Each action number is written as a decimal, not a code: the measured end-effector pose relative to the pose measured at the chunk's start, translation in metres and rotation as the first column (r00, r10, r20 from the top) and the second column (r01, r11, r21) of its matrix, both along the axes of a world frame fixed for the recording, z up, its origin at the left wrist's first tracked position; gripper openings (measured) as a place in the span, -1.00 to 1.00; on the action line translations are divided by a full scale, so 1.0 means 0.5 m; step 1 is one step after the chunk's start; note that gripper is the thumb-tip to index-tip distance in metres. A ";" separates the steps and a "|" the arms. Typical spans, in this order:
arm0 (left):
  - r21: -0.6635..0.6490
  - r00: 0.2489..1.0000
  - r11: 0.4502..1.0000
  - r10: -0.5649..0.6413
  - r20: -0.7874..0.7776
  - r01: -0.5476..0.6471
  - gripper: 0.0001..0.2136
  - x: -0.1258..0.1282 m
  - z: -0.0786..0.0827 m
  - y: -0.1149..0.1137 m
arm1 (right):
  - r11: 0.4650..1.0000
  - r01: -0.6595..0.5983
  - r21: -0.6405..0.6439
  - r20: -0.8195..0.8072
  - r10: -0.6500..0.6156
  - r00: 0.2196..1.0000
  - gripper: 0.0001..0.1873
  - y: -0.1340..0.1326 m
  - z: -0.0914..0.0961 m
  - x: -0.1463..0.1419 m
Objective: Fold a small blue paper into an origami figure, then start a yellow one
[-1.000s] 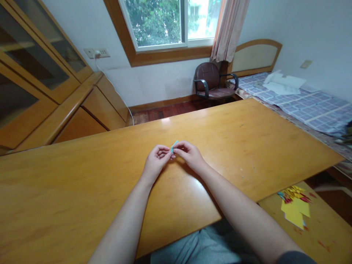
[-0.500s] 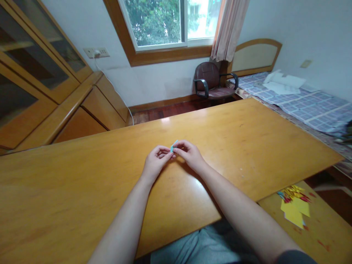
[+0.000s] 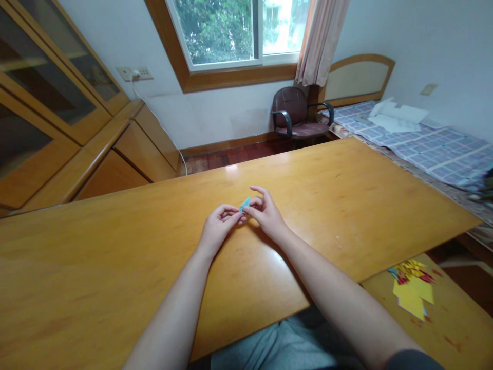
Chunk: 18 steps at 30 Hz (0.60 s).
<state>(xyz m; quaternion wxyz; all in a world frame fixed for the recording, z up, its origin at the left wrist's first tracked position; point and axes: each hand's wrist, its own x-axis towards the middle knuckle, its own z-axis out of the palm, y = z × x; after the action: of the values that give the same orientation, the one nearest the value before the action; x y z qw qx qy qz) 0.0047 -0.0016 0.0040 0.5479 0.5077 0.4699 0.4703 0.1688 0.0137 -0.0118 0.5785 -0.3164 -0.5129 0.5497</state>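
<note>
A small light-blue paper piece (image 3: pixel 244 205) is pinched between the fingertips of both hands, just above the wooden table (image 3: pixel 115 257). My left hand (image 3: pixel 217 227) has its fingers curled and closed on the paper's left end. My right hand (image 3: pixel 266 215) grips the right end with thumb and a lower finger, while its index finger lifts away above. Both wrists rest on the table near its middle.
A lower wooden surface (image 3: pixel 454 329) at the right bears yellow and red paper scraps (image 3: pixel 413 288). A dark red chair (image 3: pixel 296 114) stands beyond the table, a bed (image 3: pixel 431 144) at the right, wooden cabinets (image 3: pixel 57 113) at the left.
My right index finger has lifted off the paper and stretched upward. The blue paper now lies flatter between the fingertips. Both arms stay where they were.
</note>
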 end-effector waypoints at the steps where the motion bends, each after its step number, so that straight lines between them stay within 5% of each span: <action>1: -0.001 1.000 1.000 -0.009 -0.009 0.009 -0.64 -0.001 0.001 0.000 | 1.000 0.000 0.000 0.001 0.000 1.000 -0.39 0.000 0.001 0.000; 18: -0.038 0.992 0.993 -0.116 -0.053 0.114 -0.68 -0.010 0.000 -0.001 | 1.000 -0.017 -0.022 0.006 0.017 1.000 -0.40 -0.002 0.005 0.002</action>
<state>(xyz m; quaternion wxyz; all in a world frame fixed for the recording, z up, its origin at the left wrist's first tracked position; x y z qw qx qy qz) -0.0002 -0.0020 0.0042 0.5696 0.5373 0.4628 0.4155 0.1697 0.0128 -0.0095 0.5686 -0.3201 -0.5114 0.5591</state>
